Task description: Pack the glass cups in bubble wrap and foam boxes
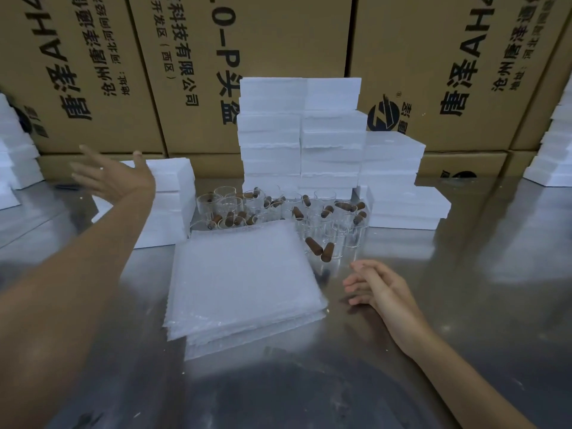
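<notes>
- We see 1 pile of bubble wrap sheets point(244, 283) lying flat on the metal table point(464, 305), in the middle; the sheets are too many and too thin to count.
- Behind the pile stands a crowded group of glass cups point(278, 212) with brown handles, more than 10; the exact number we cannot tell.
- White foam boxes point(300, 134) are stacked behind the cups in 2 tall columns, with 1 lower stack at the right point(396, 181) and 1 at the left point(167, 199).
- Our left hand point(114, 174) is raised in front of the left stack, fingers apart, holding nothing.
- Our right hand point(377, 289) rests on the table beside the cups, fingers relaxed, holding nothing.
- Big cardboard cartons point(278, 35) make a wall behind.
</notes>
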{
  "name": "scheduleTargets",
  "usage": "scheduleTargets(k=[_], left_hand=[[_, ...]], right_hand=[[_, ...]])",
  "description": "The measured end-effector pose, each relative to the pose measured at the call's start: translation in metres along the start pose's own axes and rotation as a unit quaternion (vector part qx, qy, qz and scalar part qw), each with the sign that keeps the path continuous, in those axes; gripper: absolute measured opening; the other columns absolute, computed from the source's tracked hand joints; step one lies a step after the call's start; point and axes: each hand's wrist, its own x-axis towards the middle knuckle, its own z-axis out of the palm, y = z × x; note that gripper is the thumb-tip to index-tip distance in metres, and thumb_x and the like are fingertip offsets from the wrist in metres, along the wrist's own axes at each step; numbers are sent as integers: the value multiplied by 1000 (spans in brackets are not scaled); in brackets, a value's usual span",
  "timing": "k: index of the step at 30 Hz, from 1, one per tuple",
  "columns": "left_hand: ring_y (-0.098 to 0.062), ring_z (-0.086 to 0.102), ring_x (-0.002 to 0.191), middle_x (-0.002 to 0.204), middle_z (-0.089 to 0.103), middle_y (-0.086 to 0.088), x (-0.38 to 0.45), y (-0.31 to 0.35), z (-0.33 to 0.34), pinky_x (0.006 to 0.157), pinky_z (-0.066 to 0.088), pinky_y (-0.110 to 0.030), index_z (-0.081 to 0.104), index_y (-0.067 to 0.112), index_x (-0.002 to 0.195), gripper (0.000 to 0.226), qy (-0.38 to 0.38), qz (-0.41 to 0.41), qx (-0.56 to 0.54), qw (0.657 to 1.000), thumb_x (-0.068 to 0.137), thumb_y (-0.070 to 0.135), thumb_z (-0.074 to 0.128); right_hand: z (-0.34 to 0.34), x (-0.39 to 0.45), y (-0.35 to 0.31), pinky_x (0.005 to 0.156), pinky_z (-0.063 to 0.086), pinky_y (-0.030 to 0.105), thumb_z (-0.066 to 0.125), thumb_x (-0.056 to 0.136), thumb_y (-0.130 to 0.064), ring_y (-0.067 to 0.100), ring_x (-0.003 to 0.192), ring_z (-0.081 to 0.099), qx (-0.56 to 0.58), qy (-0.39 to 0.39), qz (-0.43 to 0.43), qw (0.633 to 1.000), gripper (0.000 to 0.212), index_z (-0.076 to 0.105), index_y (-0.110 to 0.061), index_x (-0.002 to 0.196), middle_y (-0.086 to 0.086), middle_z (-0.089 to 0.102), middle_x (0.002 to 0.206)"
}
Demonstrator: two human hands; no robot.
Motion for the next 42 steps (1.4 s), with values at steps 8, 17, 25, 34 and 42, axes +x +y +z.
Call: scheduleTargets(k=[8, 17, 25, 34, 42], left_hand=[[-40, 24, 141, 150, 30, -23, -92, 58, 2, 115, 26, -47, 44, 3, 137, 52, -115, 277, 6, 954, 88, 16, 55], [-32, 27, 141, 148, 39, -14, -266, 93, 54, 112, 29, -44, 33, 16, 148, 65, -443, 496, 108, 739, 91, 31, 60], [-33, 50, 123, 136, 51, -17, -333, 128, 121, 102, 45, -46, 19, 13, 153, 74, -543, 435, 124, 708, 92, 25, 59], [-26, 59, 91, 107, 64, -13, -339, 130, 169, 75, 44, -32, 8, 16, 157, 83, -551, 402, 126, 720, 91, 20, 57], [-26, 60, 97, 106, 62, -9, -351, 118, 147, 76, 49, -33, 19, 14, 155, 82, -537, 432, 99, 718, 85, 27, 61]], right_hand=[[-3, 4, 4, 65, 56, 32, 57, 97, -8, 23, 76, 64, 13, -5, 2, 1000, 14, 65, 1, 103, 15, 69, 82], [-49, 41, 7, 82, 44, 33, 57, 93, -12, 13, 85, 55, -38, 234, -79, 968, 26, 55, -19, 118, 4, 58, 113], [-123, 115, -7, 115, 31, 34, 64, 88, -20, 20, 141, 35, -140, 265, -37, 953, 81, 18, -20, 155, 2, 29, 157], [-172, 176, -23, 101, 38, 29, 61, 85, -7, 14, 135, 43, -145, 137, 16, 980, 91, 11, -29, 157, -5, 37, 156], [-174, 145, -20, 69, 50, 22, 66, 79, -17, -1, 91, 63, -121, 162, -30, 979, 44, 52, -34, 117, -19, 60, 108]])
